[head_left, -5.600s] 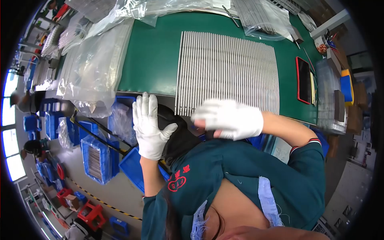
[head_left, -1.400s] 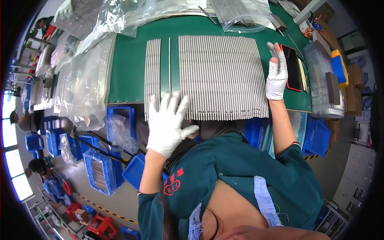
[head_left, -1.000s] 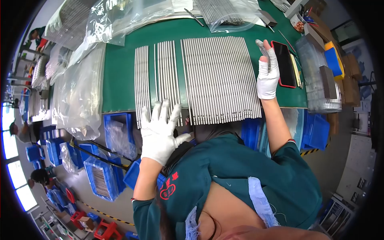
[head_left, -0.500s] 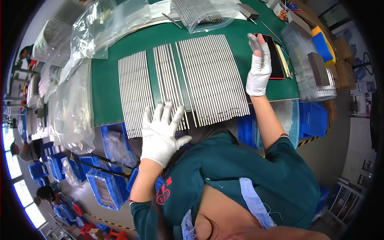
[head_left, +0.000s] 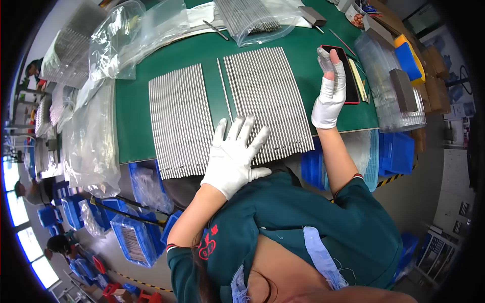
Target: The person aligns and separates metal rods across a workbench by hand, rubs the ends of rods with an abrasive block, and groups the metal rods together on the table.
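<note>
My left hand [head_left: 233, 156], in a white glove, lies with fingers spread over the near ends of thin metal rods, around the gap between two rows. To its left is one row of rods [head_left: 179, 116], side by side on the green tabletop. A wider row of rods [head_left: 268, 96] lies to its right. One single rod [head_left: 224, 86] stands apart in the gap, its near end hidden by my fingers. My right hand [head_left: 331, 93], gloved with some bare fingertips, rests beside the right row, partly over a dark phone-like slab with a red edge [head_left: 348, 86]. Its fingers are loosely bent, holding nothing visible.
More rods in a clear plastic bag [head_left: 252, 22] lie at the back. Clear bags [head_left: 91, 136] hang over the left edge. A clear plastic box [head_left: 389, 86] with grey blocks stands at the right. Blue bins [head_left: 396, 151] are below the table, and people are at the far left.
The middle group of rods has joined the left row, leaving a single rod in the gap. My left hand has moved right. My right hand has shifted only slightly.
</note>
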Available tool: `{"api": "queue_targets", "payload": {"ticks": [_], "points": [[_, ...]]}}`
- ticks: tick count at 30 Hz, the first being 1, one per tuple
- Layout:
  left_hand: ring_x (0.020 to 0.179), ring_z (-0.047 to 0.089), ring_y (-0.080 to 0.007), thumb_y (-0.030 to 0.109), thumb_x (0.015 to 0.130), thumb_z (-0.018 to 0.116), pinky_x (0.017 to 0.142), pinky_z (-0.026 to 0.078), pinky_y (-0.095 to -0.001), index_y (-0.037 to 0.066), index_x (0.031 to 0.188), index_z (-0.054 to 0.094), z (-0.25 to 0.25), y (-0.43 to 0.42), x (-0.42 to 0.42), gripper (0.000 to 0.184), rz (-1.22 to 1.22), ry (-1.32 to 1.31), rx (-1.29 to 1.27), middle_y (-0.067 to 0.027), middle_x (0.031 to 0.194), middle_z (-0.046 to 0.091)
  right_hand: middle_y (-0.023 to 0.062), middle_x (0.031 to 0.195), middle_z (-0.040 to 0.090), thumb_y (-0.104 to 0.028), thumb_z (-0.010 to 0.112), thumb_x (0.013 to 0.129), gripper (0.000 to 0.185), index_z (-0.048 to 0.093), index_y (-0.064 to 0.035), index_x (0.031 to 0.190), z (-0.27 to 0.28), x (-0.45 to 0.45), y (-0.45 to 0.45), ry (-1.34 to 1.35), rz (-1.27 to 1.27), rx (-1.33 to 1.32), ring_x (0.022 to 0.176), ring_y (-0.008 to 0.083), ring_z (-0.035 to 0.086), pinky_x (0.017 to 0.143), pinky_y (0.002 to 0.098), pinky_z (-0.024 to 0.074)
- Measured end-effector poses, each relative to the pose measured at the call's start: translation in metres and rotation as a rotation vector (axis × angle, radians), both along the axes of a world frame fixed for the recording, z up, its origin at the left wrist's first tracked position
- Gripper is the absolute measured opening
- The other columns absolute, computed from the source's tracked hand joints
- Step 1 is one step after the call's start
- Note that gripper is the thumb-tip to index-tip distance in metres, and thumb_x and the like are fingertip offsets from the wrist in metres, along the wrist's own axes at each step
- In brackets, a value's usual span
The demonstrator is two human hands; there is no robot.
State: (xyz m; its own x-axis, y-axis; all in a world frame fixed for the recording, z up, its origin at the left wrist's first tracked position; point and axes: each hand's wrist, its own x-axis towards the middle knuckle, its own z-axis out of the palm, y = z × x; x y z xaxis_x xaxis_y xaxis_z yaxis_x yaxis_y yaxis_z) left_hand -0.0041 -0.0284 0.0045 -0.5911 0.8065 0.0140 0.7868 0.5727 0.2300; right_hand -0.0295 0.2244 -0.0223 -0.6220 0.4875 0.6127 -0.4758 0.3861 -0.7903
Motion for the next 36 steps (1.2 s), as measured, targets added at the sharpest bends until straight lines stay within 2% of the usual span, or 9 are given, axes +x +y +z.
{"api": "queue_targets", "payload": {"ticks": [10,11,12,13,15,19,25,34,36], "points": [[0.140,0.038,-0.0354,0.066,0.070,0.068,0.119,0.016,-0.0558,0.013,0.147,0.041,0.001,-0.025,0.005,0.097,0.114,0.005,-0.043,-0.0172,0.149,0.044,0.0131,0.135,0.059,-0.022,0.064,0.097,0.048,0.050,-0.0066,0.141,0.062,-0.048,0.035,-0.037,-0.030,0.286,0.122,0.0244,0.058,0.105,0.0324,0.0438],[0.141,0.037,-0.0343,0.068,0.071,0.065,0.119,0.016,-0.0553,0.012,0.147,0.042,0.002,-0.032,0.005,0.097,0.132,0.028,-0.085,-0.0155,0.148,0.045,0.0118,0.145,0.052,-0.020,0.058,0.101,0.050,0.044,-0.0036,0.146,0.073,-0.064,0.053,-0.182,-0.095,0.368,0.135,0.0209,0.048,0.114,0.0319,0.0335],[0.140,0.038,-0.0338,0.070,0.072,0.061,0.119,0.016,-0.0546,0.010,0.146,0.043,0.004,-0.040,0.006,0.097,0.153,0.070,-0.109,-0.0146,0.147,0.046,0.0146,0.145,0.053,-0.036,0.061,0.098,0.060,0.044,-0.0048,0.147,0.080,-0.082,0.072,-0.236,-0.124,0.373,0.135,0.0255,0.049,0.113,0.0334,0.0354],[0.140,0.038,-0.0332,0.069,0.072,0.062,0.119,0.016,-0.0545,0.009,0.146,0.043,0.009,-0.042,0.007,0.097,0.175,0.082,-0.099,-0.0142,0.147,0.046,0.0175,0.128,0.062,-0.016,0.066,0.091,0.042,0.058,-0.0015,0.130,0.081,-0.105,0.088,-0.104,-0.321,0.660,0.123,0.0318,0.056,0.106,0.0392,0.0424],[0.140,0.039,-0.0323,0.067,0.073,0.063,0.119,0.017,-0.0542,0.007,0.145,0.043,0.010,-0.040,0.006,0.096,0.176,0.090,-0.052,-0.0136,0.146,0.047,0.0159,0.127,0.058,-0.015,0.065,0.090,0.034,0.063,-0.0028,0.121,0.077,-0.140,0.114,-0.121,-0.303,0.740,0.123,0.0306,0.053,0.106,0.0396,0.0421],[0.137,0.042,-0.0296,0.058,0.072,0.071,0.118,0.021,-0.0522,0.006,0.141,0.047,-0.005,-0.018,0.002,0.090,0.088,0.055,0.037,-0.0123,0.144,0.049,0.0189,0.151,0.045,-0.071,0.055,0.085,0.092,0.041,-0.0067,0.149,0.035,-0.204,0.167,-0.810,-0.266,0.793,0.139,0.0349,0.043,0.113,0.0386,0.0350],[0.135,0.044,-0.0262,0.041,0.068,0.079,0.117,0.025,-0.0513,0.006,0.140,0.047,-0.008,-0.007,0.001,0.086,0.110,0.032,0.014,-0.0101,0.143,0.050,0.0183,0.144,0.053,-0.064,0.056,0.087,0.084,0.042,-0.0098,0.149,0.042,-0.214,0.151,-1.263,-0.066,0.902,0.131,0.0368,0.051,0.108,0.0375,0.0409],[0.133,0.046,-0.0267,0.028,0.069,0.079,0.116,0.028,-0.0516,0.011,0.142,0.044,-0.011,-0.006,0.004,0.082,0.123,0.049,0.053,-0.0102,0.143,0.050,0.0185,0.143,0.053,-0.061,0.056,0.085,0.082,0.042,-0.0123,0.149,0.035,-0.217,0.158,-1.218,-0.290,0.927,0.129,0.0360,0.053,0.107,0.0410,0.0421],[0.134,0.045,-0.0263,0.029,0.073,0.076,0.117,0.026,-0.0521,0.012,0.144,0.043,-0.010,-0.007,0.004,0.080,0.120,0.051,0.026,-0.0097,0.145,0.049,0.0198,0.138,0.057,-0.062,0.055,0.085,0.079,0.048,-0.0096,0.144,0.055,-0.208,0.149,-0.980,-0.432,0.851,0.125,0.0390,0.056,0.103,0.0447,0.0447]]}}
